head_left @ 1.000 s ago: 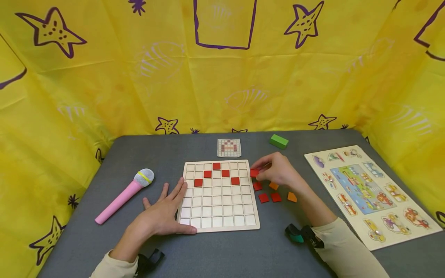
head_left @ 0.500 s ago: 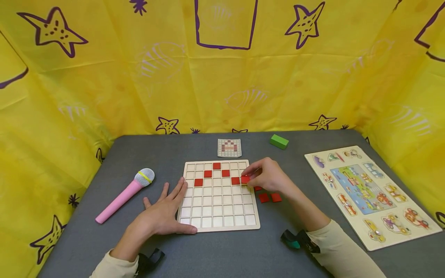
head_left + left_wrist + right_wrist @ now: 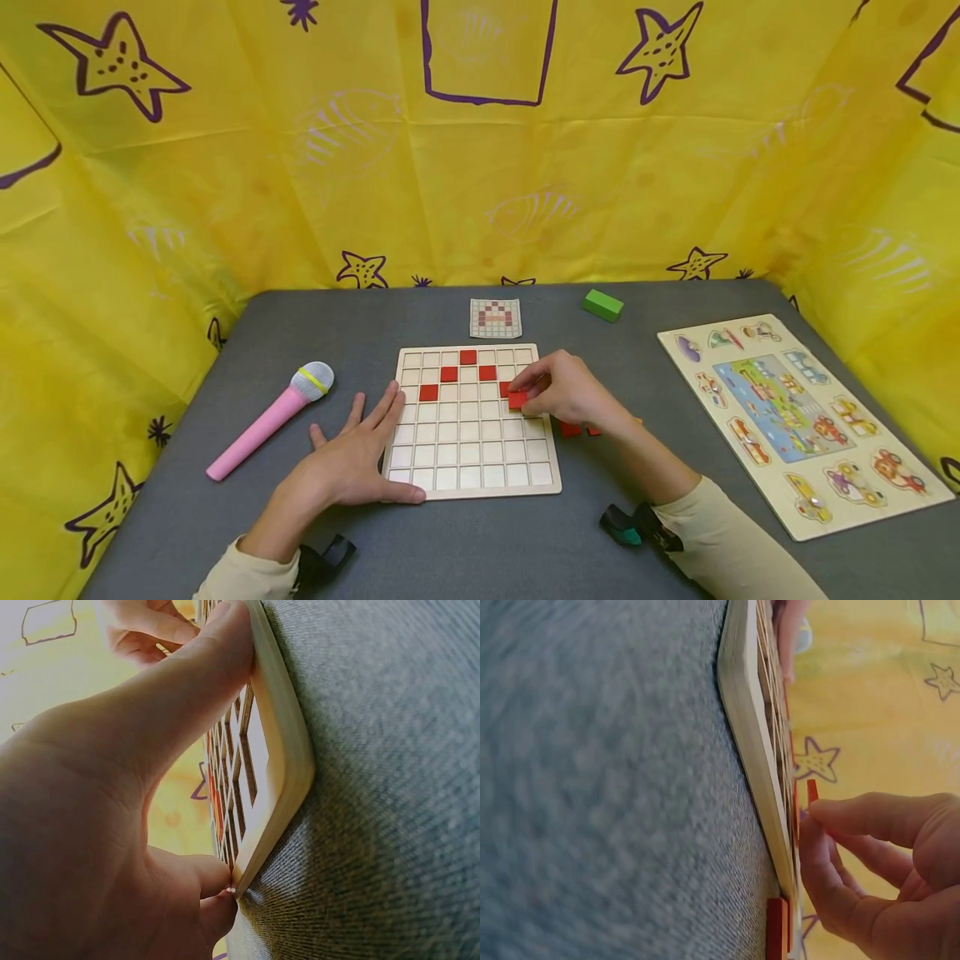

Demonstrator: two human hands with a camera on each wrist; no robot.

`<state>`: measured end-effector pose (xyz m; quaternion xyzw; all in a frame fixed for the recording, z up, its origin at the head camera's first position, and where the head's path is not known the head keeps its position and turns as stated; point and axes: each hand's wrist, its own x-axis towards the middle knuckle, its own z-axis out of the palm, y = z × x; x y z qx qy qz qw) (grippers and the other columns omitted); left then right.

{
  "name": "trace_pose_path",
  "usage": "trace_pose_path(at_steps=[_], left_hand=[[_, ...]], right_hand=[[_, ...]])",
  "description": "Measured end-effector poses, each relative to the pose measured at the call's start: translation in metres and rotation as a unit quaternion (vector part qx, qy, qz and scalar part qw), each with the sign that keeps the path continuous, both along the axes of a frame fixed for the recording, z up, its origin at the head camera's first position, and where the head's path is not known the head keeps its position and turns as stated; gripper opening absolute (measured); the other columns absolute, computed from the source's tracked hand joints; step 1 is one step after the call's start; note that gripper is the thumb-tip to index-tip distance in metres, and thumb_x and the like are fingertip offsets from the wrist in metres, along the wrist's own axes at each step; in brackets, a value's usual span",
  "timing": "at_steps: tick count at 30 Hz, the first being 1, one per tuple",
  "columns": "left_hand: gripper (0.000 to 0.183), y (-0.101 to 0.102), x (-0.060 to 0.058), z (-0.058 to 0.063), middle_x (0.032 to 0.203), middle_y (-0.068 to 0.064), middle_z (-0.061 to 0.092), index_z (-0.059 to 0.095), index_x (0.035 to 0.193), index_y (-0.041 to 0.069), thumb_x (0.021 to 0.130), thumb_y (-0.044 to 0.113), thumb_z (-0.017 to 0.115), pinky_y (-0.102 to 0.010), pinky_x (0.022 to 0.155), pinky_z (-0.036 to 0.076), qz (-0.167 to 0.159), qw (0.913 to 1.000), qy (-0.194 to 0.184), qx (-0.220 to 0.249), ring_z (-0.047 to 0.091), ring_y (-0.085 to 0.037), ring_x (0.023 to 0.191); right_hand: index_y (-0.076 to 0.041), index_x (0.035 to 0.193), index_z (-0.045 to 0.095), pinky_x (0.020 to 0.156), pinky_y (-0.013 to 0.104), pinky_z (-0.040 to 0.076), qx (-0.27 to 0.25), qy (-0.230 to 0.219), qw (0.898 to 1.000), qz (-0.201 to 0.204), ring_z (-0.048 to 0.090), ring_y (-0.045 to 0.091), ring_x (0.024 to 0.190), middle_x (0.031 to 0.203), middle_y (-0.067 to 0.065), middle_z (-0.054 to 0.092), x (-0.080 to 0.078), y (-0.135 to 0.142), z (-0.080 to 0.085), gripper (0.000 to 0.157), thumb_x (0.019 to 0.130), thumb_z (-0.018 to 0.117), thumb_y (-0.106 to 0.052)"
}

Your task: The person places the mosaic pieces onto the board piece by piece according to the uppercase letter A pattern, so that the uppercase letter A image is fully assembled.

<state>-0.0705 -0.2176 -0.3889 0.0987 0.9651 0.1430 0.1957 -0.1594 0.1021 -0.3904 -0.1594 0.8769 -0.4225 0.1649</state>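
Note:
My right hand [image 3: 567, 390] pinches a red square tile [image 3: 517, 402] between thumb and fingertips, over the right side of the wooden grid board [image 3: 468, 456]. In the right wrist view the tile [image 3: 812, 792] is held a little above the board's surface. Several red tiles [image 3: 468, 357] lie in the upper cells in a peaked pattern; the held tile overlaps the lowest right one. My left hand [image 3: 351, 468] rests spread at the board's lower left corner, thumb along the front edge and fingers on the left edge.
Loose red tiles [image 3: 570, 429] lie right of the board, partly hidden by my right hand and forearm. Behind the board is a small pattern card [image 3: 495, 318], with a green block [image 3: 602, 305] to its right. A pink toy microphone [image 3: 258, 435] lies left, a wooden vehicle puzzle [image 3: 806, 425] right.
My right hand has carried the red tile leftward from beside the board to over its right columns, slightly nearer me. My left hand has stayed on the board's corner.

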Motion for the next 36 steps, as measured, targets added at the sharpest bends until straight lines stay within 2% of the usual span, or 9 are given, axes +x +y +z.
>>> trace_pose_path(at_steps=[17, 24, 36], left_hand=[[0.140, 0.0002, -0.0003, 0.0003, 0.178, 0.000, -0.001, 0.010, 0.169, 0.018, 0.066, 0.080, 0.081, -0.097, 0.093, 0.005, -0.001, 1.0000, 0.004, 0.001, 0.005, -0.053, 0.158], [0.140, 0.0002, -0.0003, -0.0002, 0.178, 0.000, -0.001, 0.010, 0.169, 0.018, 0.066, 0.081, 0.081, -0.097, 0.094, 0.005, 0.000, 1.0000, 0.005, 0.000, 0.005, -0.053, 0.159], [0.141, -0.0003, 0.0004, -0.0003, 0.178, 0.000, -0.001, 0.009, 0.169, 0.019, 0.066, 0.081, 0.080, -0.097, 0.094, 0.004, 0.001, 1.0000, -0.002, 0.000, 0.004, -0.052, 0.159]], right_hand=[[-0.010, 0.102, 0.084, 0.072, 0.027, 0.056, 0.011, 0.005, 1.000, 0.014, 0.068, 0.013, 0.078, 0.094, 0.001, 0.078, 0.0024, -0.0040, -0.0004, 0.026, 0.079, 0.084, 0.002], [-0.012, 0.100, 0.084, 0.073, 0.028, 0.056, 0.012, 0.007, 1.000, 0.010, 0.067, 0.012, 0.078, 0.092, -0.002, 0.078, 0.0025, -0.0061, -0.0021, 0.024, 0.079, 0.088, -0.001], [-0.012, 0.098, 0.084, 0.071, 0.028, 0.055, 0.028, 0.010, 1.000, 0.009, 0.065, 0.013, 0.076, 0.086, -0.001, 0.077, 0.0056, -0.0102, -0.0017, 0.025, 0.078, 0.086, 0.001]])
